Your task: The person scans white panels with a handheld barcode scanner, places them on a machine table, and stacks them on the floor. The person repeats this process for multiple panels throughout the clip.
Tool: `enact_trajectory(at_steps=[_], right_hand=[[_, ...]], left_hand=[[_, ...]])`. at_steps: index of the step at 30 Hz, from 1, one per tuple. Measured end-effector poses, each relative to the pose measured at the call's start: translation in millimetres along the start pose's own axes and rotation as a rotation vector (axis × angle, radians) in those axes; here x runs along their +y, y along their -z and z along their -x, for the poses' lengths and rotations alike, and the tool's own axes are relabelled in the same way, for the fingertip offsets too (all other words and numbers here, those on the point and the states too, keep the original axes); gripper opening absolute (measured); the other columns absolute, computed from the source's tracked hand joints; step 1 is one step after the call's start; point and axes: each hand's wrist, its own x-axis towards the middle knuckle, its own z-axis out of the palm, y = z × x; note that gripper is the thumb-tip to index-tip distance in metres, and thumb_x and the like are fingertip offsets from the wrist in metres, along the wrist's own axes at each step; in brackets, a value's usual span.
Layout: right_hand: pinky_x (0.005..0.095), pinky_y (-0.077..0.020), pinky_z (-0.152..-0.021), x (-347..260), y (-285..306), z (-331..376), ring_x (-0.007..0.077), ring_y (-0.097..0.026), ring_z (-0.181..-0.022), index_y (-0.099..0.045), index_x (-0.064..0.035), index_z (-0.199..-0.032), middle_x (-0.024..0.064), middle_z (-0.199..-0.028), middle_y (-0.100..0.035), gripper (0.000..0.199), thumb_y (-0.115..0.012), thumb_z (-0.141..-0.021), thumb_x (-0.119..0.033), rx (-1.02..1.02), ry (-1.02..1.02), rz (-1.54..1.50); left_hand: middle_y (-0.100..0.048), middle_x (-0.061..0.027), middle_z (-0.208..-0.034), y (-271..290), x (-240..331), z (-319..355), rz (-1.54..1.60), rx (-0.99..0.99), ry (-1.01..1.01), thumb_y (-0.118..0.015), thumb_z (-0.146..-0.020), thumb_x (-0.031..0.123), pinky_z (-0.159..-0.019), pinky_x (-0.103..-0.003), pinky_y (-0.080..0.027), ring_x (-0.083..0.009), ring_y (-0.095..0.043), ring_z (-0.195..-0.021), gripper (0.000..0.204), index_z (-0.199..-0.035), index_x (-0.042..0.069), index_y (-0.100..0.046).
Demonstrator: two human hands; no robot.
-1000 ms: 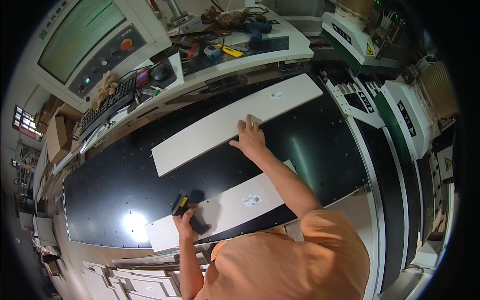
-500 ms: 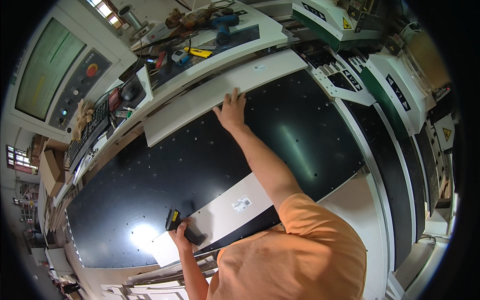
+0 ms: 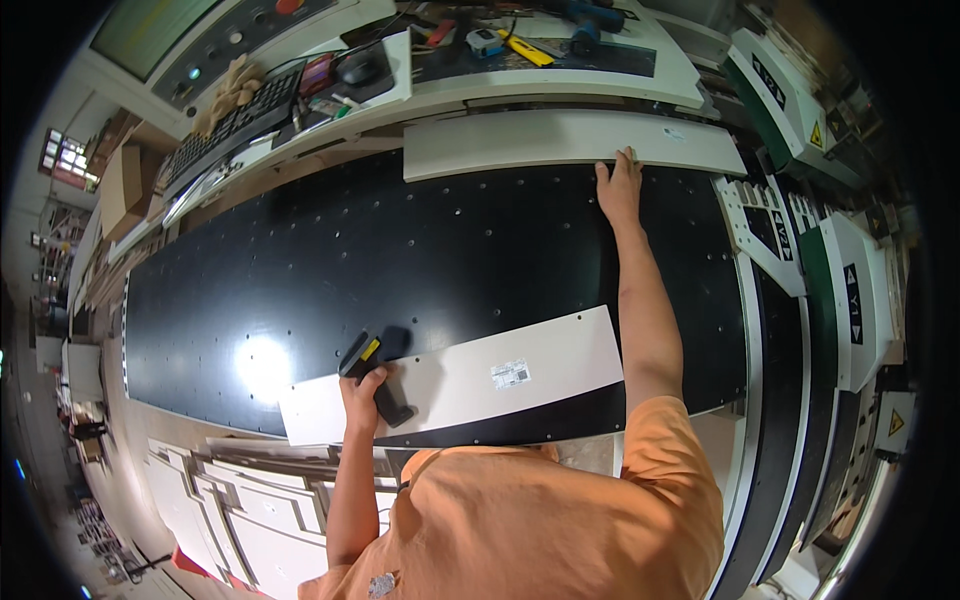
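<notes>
Head view. The left hand (image 3: 365, 385) is closed around the grip of a black handheld scanner (image 3: 375, 372), which has a yellow mark near its head. The scanner rests over the near white panel (image 3: 470, 385), close to that panel's left half. This panel lies flat on the black table (image 3: 300, 270), near the table's front edge, and carries a small printed label (image 3: 511, 374) to the right of the scanner.

The right hand (image 3: 620, 188) is stretched forward with the arm extended. Its fingers lie flat and spread against the near edge of the far white panel (image 3: 560, 140). Whether the fingertips hook over that edge cannot be told at this distance. The far panel lies along the back edge of the table, just below a workbench (image 3: 560, 85) carrying tools. A keyboard (image 3: 215, 135) sits at upper left.
</notes>
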Motion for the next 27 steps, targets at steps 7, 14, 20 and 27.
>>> enact_trajectory(at_steps=[7, 14, 20, 27], right_hand=[[0.0448, -0.0337, -0.114, 12.8, 8.5, 2.2, 0.0388, -0.037, -0.138, -0.050, 0.0032, -0.136, 0.0197, -0.149, -0.043, 0.053, -0.056, -0.098, -0.033, 0.011, 0.069, 0.024], [0.0416, -0.0317, -0.116, 2.5, 20.1, 1.1, 0.0299, -0.032, -0.144, -0.042, -0.0039, -0.145, 0.0128, -0.157, -0.033, 0.061, -0.055, -0.099, -0.041, -0.132, -0.090, -0.036], [0.0433, -0.0343, -0.114, -23.9, 100.0, 72.7, 0.0364, -0.036, -0.141, -0.027, -0.0022, -0.152, 0.0188, -0.155, -0.034, 0.080, -0.056, -0.096, -0.050, -0.467, -0.096, -0.042], [0.0489, -0.0400, -0.106, -18.9, 169.0, 216.6, 0.0441, -0.047, -0.126, -0.043, 0.0043, -0.140, 0.0274, -0.134, -0.049, 0.082, -0.059, -0.090, -0.058, -0.334, -0.024, 0.370]], left_hand=[[-0.066, -0.0028, -0.079, 62.5, 4.2, 31.2, -0.207, 0.300, -0.024, -0.071, -0.078, 0.017, -0.064, -0.028, -0.043, -0.0104, -0.055, -0.070, 0.027, -0.097, -0.002, -0.071], [-0.068, -0.0075, -0.074, 170.3, 5.9, 58.7, -0.700, 0.548, 0.179, -0.074, -0.076, 0.024, -0.064, -0.033, -0.047, -0.0158, -0.059, -0.067, 0.034, -0.096, -0.003, -0.072], [-0.068, -0.0166, -0.072, 156.9, -10.3, 83.8, -0.888, 0.279, 0.245, -0.075, -0.075, 0.032, -0.063, -0.040, -0.051, -0.0239, -0.064, -0.063, 0.041, -0.090, -0.006, -0.071], [-0.059, -0.0002, -0.077, 116.8, -49.6, 188.4, -0.105, 0.228, 0.374, -0.068, -0.082, 0.029, -0.046, -0.024, -0.035, -0.0078, -0.051, -0.058, 0.038, -0.109, 0.003, -0.063]])
